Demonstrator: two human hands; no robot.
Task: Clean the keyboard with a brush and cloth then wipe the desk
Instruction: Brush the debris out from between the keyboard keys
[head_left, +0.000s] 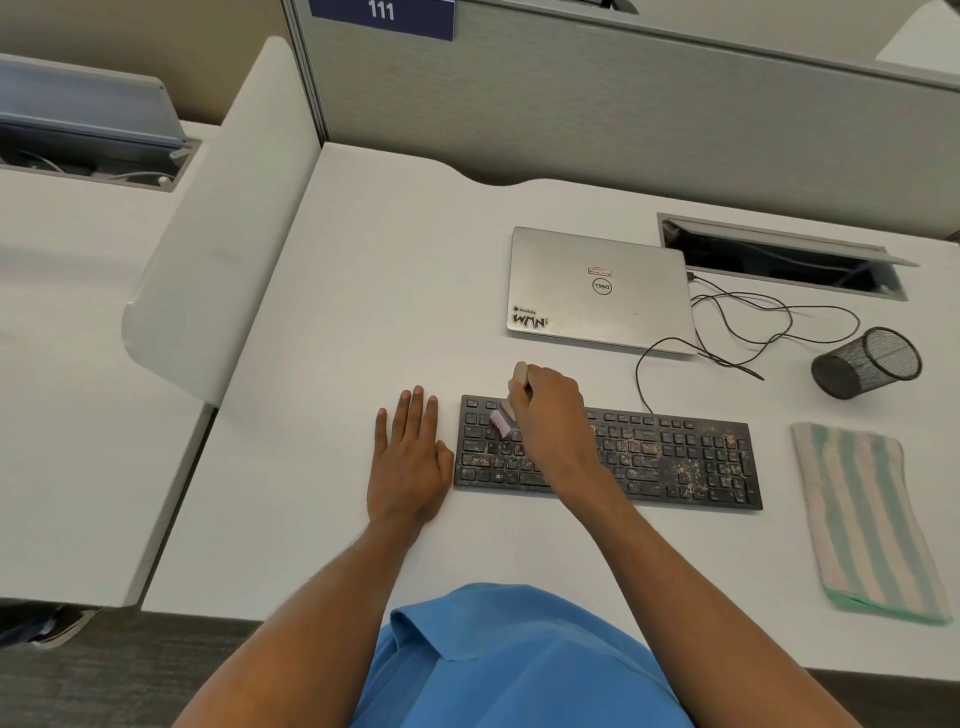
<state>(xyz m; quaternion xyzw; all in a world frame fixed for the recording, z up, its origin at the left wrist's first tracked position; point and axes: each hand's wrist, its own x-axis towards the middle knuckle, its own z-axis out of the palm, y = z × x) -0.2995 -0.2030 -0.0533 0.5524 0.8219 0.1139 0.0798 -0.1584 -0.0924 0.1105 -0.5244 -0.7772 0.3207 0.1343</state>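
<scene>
head view: the black keyboard (675, 457) lay flat on the white counter (363, 312), directly in front of the person, with its long side roughly parallel to the near edge. pale crumbs covered the keys of its middle and right sections. the right grip (550, 415) was closed around the handle of the brush (503, 422), fingers curled. the handle end stood out above the knuckles, and the pink bristle head pointed down at the upper-left key rows. whether the bristles touched the keys could not be told. the left grip (410, 457) lay open, palm down and fingers straight, flat on the counter just beside the left end of the keyboard. the striped green-and-cream cloth (862, 519) lay folded on the counter to the right of the keyboard, apart from it. a closed silver laptop (597, 291) lay behind the keyboard, with a black cable (753, 322) looping to its right. a black mesh cup (867, 361) lay tipped on its side near the cable, behind the cloth. an open cable hatch (779, 260) sat in the counter beyond the laptop's right side.
</scene>
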